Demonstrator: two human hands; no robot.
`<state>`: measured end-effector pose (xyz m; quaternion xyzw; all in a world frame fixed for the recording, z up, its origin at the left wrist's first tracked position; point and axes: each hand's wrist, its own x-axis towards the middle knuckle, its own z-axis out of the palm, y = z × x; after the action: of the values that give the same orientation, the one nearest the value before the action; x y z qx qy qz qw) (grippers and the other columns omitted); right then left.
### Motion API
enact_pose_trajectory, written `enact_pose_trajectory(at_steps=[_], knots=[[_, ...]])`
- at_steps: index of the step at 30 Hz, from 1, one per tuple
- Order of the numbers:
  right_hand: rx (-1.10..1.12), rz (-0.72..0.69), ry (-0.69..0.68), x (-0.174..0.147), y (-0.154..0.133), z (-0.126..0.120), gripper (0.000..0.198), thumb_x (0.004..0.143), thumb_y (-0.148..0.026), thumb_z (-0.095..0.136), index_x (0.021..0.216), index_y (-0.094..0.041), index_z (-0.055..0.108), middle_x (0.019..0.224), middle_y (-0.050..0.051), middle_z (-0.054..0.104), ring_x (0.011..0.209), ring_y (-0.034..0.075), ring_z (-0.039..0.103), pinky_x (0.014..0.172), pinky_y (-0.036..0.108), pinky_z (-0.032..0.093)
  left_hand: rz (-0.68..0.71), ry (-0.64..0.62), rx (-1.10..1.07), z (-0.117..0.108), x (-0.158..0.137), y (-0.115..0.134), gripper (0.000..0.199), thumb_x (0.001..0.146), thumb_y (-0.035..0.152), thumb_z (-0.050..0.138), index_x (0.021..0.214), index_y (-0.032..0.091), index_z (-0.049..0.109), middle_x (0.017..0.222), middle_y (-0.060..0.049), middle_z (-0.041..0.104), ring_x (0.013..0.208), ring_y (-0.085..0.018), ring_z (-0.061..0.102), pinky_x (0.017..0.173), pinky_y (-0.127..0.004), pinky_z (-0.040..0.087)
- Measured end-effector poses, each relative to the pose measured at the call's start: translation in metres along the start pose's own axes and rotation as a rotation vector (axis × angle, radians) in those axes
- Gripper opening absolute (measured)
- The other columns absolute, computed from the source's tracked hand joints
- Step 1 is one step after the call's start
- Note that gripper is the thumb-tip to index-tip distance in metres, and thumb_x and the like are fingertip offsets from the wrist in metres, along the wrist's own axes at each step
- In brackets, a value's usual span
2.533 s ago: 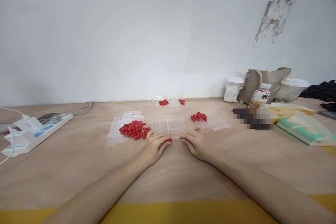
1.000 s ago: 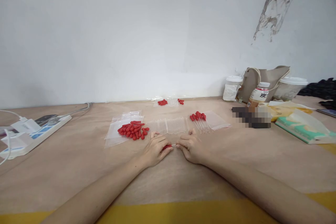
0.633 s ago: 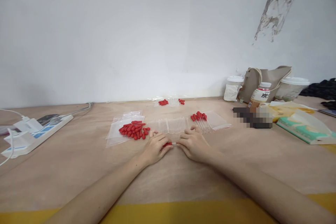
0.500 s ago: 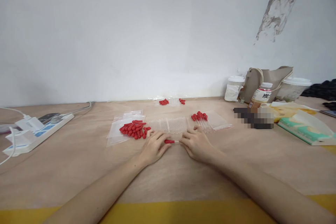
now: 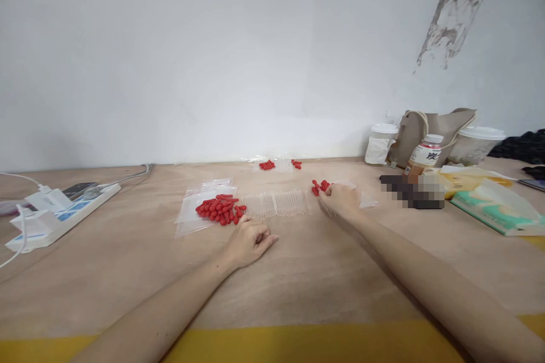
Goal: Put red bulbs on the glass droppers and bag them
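My left hand (image 5: 250,242) rests on the tabletop, fingers loosely curled and the thumb stretched away from them, with nothing visible in it. Just beyond it, a pile of red rubber bulbs (image 5: 218,210) lies on clear plastic bags (image 5: 187,216). A row of thin clear glass tubes (image 5: 276,203) is spread in the middle. To its right, my right hand (image 5: 342,199) bends over the group of red-bulbed droppers (image 5: 318,187). Its fingers are closed around a dropper there; the hand covers most of that dropper and the tubes of the others.
Two small groups of red bulbs (image 5: 267,165) lie in clear plastic near the wall. At left is a power strip (image 5: 85,210) with chargers. On the right stand a paper cup (image 5: 380,144), a bottle (image 5: 426,153), a grey bag (image 5: 443,127) and a green tissue pack (image 5: 494,207).
My right hand has moved right and away from me to the dropper group. The dropper between my hands has left that spot; my left hand has let go and stayed almost in place.
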<state>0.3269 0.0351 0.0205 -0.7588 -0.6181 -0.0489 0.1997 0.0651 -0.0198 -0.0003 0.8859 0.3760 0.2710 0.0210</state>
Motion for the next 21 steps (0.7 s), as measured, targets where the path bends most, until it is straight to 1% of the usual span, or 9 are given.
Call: enact_pose_trajectory(at_steps=[4, 8, 11, 15, 21], knots=[[-0.067, 0.01, -0.012, 0.001, -0.006, 0.011, 0.034, 0.08, -0.034, 0.037, 0.07, -0.015, 0.064, 0.072, 0.011, 0.064, 0.071, 0.024, 0.058, 0.075, 0.04, 0.025, -0.001, -0.008, -0.004, 0.0, 0.0, 0.0, 0.035, 0.083, 0.036, 0.047, 0.054, 0.017, 0.046, 0.049, 0.006, 0.047, 0.047, -0.009, 0.041, 0.071, -0.029, 0.033], [-0.135, -0.003, -0.008, -0.001, -0.008, 0.014, 0.031, 0.078, -0.03, 0.038, 0.076, -0.013, 0.064, 0.075, 0.013, 0.064, 0.072, 0.025, 0.06, 0.078, 0.043, 0.023, 0.006, -0.02, -0.008, 0.001, 0.0, -0.001, 0.034, 0.083, 0.036, 0.047, 0.055, 0.016, 0.045, 0.049, 0.006, 0.046, 0.047, -0.008, 0.039, 0.071, -0.029, 0.033], [-0.123, 0.013, -0.037, 0.0, -0.007, 0.014, 0.033, 0.079, -0.033, 0.038, 0.078, -0.013, 0.064, 0.075, 0.013, 0.064, 0.072, 0.026, 0.06, 0.078, 0.043, 0.024, 0.008, -0.032, -0.004, 0.001, 0.0, -0.001, 0.034, 0.084, 0.036, 0.046, 0.056, 0.016, 0.044, 0.05, 0.007, 0.045, 0.047, -0.008, 0.038, 0.071, -0.029, 0.033], [-0.073, 0.038, -0.075, 0.001, -0.008, 0.013, 0.04, 0.082, -0.038, 0.033, 0.078, -0.013, 0.064, 0.075, 0.014, 0.064, 0.077, 0.027, 0.059, 0.076, 0.042, 0.027, 0.0, -0.042, 0.001, 0.001, 0.001, -0.001, 0.033, 0.084, 0.035, 0.047, 0.056, 0.016, 0.044, 0.05, 0.007, 0.044, 0.047, -0.008, 0.038, 0.072, -0.028, 0.033], [-0.114, 0.022, -0.063, -0.001, -0.005, 0.009, 0.042, 0.081, -0.042, 0.034, 0.078, -0.014, 0.065, 0.077, 0.014, 0.065, 0.074, 0.027, 0.059, 0.077, 0.043, 0.025, 0.004, -0.045, 0.005, 0.001, 0.001, -0.002, 0.033, 0.083, 0.035, 0.047, 0.056, 0.017, 0.044, 0.049, 0.007, 0.043, 0.047, -0.008, 0.039, 0.072, -0.028, 0.033]])
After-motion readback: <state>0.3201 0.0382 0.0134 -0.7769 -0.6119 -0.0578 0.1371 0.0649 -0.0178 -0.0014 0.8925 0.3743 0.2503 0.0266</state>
